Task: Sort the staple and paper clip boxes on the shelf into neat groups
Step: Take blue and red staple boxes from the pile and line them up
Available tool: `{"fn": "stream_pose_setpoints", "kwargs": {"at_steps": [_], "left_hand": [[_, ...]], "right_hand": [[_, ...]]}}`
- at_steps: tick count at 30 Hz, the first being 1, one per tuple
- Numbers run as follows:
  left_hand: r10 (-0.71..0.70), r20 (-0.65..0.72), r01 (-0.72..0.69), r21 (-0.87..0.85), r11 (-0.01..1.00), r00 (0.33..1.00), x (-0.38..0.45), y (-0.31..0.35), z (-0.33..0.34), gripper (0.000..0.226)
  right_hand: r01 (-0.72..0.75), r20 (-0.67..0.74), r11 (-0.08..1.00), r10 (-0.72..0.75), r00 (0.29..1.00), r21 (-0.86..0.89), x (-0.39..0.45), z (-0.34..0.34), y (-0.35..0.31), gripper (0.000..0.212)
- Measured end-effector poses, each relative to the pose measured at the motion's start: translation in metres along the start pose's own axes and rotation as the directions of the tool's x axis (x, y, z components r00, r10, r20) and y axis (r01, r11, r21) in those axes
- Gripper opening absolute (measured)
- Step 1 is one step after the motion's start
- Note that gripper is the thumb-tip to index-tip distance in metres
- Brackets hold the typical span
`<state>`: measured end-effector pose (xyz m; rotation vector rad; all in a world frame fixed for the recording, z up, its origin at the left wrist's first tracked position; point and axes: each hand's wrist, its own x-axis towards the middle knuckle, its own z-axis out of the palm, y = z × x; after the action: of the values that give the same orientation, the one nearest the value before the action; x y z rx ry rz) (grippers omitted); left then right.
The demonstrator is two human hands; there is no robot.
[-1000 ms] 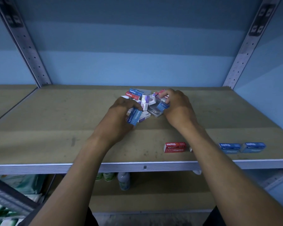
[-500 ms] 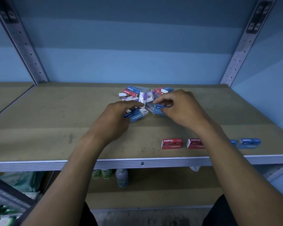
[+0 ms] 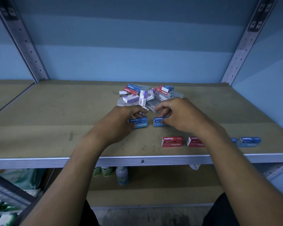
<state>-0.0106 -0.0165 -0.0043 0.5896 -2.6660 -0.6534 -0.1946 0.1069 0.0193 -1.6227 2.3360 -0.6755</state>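
Box pile (image 3: 145, 97) behind both hands

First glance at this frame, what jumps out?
Two bare hands at mid-shelf, the left hand and right hand, each on a small blue cardboard staples box. Behind them lies a jumbled pile of red, blue, purple and clear boxes. Near the shelf's front edge two red staples boxes sit in a row, a blue box further right.
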Motion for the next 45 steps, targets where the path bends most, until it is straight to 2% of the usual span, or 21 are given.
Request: {"fn": "stream_pose_setpoints", "kwargs": {"at_steps": [6, 12, 24, 33, 45], "left_hand": [[0.003, 0.016, -0.003, -0.010, 1.000, 1.000, 0.000, 0.002, 0.000, 0.053], [-0.031, -0.057, 0.031, 0.008, 0.999, 0.998, 0.000, 0.004, -0.001, 0.042], [-0.099, -0.109, 0.102, 0.029, 0.994, 0.989, 0.001, 0.013, 0.002, 0.017], [-0.053, -0.137, 0.054, 0.004, 0.999, 0.989, 0.015, 0.031, 0.014, 0.016], [0.061, -0.090, -0.065, -0.036, 0.997, 0.994, 0.046, 0.082, 0.051, 0.020]], "right_hand": [[0.004, -0.002, 1.000, -0.004, 1.000, 0.011, -0.001, 0.000, 0.000, 0.042], [0.007, -0.050, 0.999, -0.005, 0.999, 0.040, -0.004, -0.003, -0.001, 0.026], [0.042, 0.004, 0.999, -0.042, 0.999, -0.012, -0.003, 0.000, 0.005, 0.025], [0.048, -0.048, 0.999, -0.048, 0.998, -0.015, -0.014, -0.015, 0.019, 0.025], [-0.070, -0.176, 0.997, 0.065, 0.982, -0.022, -0.057, -0.054, 0.069, 0.024]]}}
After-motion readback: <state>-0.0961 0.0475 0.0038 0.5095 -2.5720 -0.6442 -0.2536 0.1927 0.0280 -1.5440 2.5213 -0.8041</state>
